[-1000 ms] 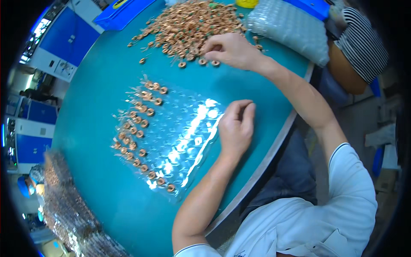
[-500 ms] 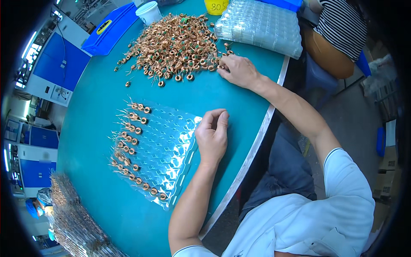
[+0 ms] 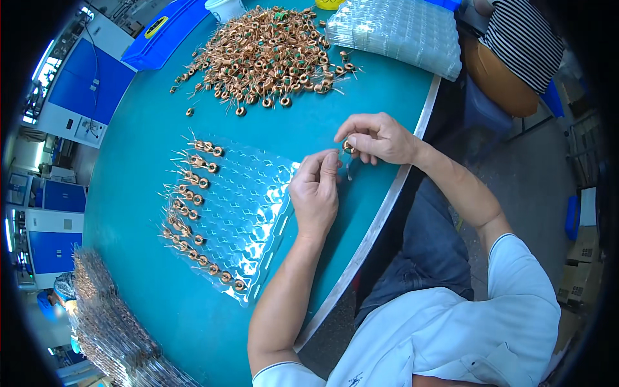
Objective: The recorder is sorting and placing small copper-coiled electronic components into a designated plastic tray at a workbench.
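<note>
Between the thumb and fingers of my right hand (image 3: 380, 138) is a copper-wound ring coil (image 3: 348, 147), its thin wire leads sticking out. My left hand (image 3: 314, 190) is close beside it, thumb and forefinger pinched together near the leads; whether they grip a lead is too small to make out. Left of my left hand lies a clear plastic blister tray (image 3: 242, 193). Copper coils (image 3: 195, 198) sit along its left side and lower edge, leads pointing left, while its other pockets hold nothing. Beyond the tray rises a big heap of loose coils (image 3: 264, 55).
Stacked clear trays (image 3: 393, 35) stand at the far right, beside a blue bin (image 3: 171, 29) and white tub (image 3: 224, 9) farther left. Filled trays (image 3: 119, 316) are piled at the lower left. The green table's edge (image 3: 387, 206) curves past my right side; another person (image 3: 516, 51) sits beyond.
My right hand has come back from the heap toward my left hand, bringing a coil. The left hand stays beside the tray. The whole view has shifted slightly.
</note>
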### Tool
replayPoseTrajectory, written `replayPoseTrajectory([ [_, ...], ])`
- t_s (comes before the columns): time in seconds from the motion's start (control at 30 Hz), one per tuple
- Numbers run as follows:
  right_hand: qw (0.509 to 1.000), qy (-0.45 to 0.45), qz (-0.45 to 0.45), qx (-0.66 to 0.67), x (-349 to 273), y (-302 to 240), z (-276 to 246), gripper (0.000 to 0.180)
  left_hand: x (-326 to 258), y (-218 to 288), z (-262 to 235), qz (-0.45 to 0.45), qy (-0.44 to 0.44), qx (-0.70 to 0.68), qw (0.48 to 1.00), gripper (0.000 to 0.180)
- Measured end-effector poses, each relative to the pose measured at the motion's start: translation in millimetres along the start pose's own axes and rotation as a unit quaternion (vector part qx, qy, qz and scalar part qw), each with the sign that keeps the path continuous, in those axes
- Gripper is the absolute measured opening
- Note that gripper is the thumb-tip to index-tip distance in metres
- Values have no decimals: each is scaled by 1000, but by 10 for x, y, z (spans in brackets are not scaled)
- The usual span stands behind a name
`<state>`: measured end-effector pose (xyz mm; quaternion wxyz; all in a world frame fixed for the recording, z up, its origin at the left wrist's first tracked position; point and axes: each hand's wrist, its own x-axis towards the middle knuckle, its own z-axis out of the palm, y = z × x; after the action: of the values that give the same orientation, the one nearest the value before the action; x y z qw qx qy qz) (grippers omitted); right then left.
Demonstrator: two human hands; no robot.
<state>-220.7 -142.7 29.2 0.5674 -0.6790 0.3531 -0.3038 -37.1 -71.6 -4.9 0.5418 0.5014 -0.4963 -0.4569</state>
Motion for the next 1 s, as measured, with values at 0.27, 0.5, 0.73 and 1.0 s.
replayPoseTrajectory([
  [0.27, 993, -38, -111, -25, -100, 163, 8, 22, 6, -74, -14, 111, 29, 64, 991, 20],
  [0.5, 977, 61, -165, -119, -111, 195, 42, 20, 20, -43, -43, 148, 9, 70, 986, 18],
  [0.73, 984, 70, -156, 60, -140, 224, 27, 23, 3, 66, 42, 23, 20, -16, 999, 40],
  [1.0, 986, 8, -163, 42, -162, 198, -13, 26, -40, 64, 98, 19, -44, -4, 999, 17],
])
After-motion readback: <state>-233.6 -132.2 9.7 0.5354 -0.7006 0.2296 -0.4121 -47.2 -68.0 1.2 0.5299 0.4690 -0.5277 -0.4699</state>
